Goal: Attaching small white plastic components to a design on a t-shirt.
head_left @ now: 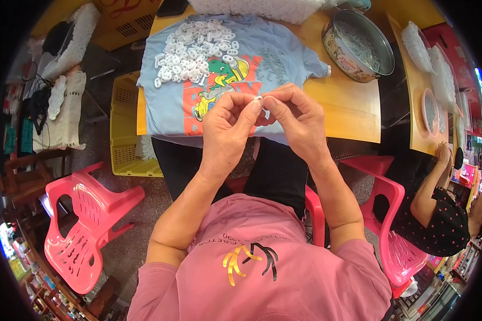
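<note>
Over the table's near edge, my left hand (pixel 230 126) pinches a small white plastic piece (pixel 258 98) between thumb and fingertips. Close against it, the thumb and fingers of my right hand (pixel 299 122) are pressed together; what they hold is too small to make out. Beyond my hands a pile of white oval plastic pieces (pixel 195 45), several with two holes, lies on a spread light-blue T-shirt (pixel 163 109) with a cartoon print. To the right of that pile, small thin grey bits (pixel 273 67) are scattered on the cloth.
A round tin (pixel 345 59) of small shiny metal bits stands at the table's (pixel 353 109) back right. White pieces fill a clear bag (pixel 257 8) behind. A yellow crate (pixel 124 125) and pink chair (pixel 85 224) are at left. Another person (pixel 439 219) sits at right.
</note>
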### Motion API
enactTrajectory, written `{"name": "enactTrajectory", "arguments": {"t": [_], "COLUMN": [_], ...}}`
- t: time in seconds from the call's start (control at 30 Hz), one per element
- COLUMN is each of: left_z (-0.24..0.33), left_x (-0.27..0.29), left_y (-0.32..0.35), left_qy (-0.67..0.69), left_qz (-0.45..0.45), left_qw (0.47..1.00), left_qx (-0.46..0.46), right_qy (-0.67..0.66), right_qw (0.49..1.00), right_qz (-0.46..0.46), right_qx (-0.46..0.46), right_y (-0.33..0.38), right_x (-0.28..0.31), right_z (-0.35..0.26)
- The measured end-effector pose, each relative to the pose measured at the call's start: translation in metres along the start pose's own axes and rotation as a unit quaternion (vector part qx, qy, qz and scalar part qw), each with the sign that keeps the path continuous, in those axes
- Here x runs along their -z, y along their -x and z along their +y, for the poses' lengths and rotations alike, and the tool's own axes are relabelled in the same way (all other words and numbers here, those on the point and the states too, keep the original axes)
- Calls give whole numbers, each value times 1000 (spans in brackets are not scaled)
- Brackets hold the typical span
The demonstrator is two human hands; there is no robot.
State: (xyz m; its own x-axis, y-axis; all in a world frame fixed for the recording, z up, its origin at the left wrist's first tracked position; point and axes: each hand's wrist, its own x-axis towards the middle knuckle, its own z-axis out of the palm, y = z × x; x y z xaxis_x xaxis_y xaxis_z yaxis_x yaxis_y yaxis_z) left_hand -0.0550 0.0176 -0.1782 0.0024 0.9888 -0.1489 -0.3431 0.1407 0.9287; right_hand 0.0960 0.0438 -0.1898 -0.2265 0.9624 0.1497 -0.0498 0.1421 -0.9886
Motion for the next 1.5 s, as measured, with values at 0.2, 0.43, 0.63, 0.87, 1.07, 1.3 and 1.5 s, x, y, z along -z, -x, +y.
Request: {"name": "enactTrajectory", "arguments": {"t": [0.2, 0.43, 0.63, 0.87, 1.07, 1.3, 1.5], "left_z": [-3, -3, 4, 2, 7, 8, 12], "left_x": [2, 18, 25, 24, 18, 14, 15], "left_y": [-5, -15, -13, -9, -9, -5, -3], "left_qy": [-14, -30, -21, 0, -57, -62, -77], "left_qz": [1, -14, -24, -30, -44, -54, -60], "left_qw": [999, 999, 999, 998, 997, 996, 994], "left_qx": [-29, -5, 26, 48, 41, 34, 43], "right_qy": [-93, -140, -107, -12, 219, 238, 255], "right_qw": [995, 986, 989, 996, 967, 953, 937], "right_qz": [27, 23, -24, -39, -126, -133, -141], "right_qx": [-20, -93, -102, -79, 42, 132, 192], "right_y": [-1, -5, -7, -5, -13, -14, -14], "right_x": [-9, -9, -4, 14, 21, 22, 21], "right_z": [3, 9, 2, -6, -14, -6, -11]}}
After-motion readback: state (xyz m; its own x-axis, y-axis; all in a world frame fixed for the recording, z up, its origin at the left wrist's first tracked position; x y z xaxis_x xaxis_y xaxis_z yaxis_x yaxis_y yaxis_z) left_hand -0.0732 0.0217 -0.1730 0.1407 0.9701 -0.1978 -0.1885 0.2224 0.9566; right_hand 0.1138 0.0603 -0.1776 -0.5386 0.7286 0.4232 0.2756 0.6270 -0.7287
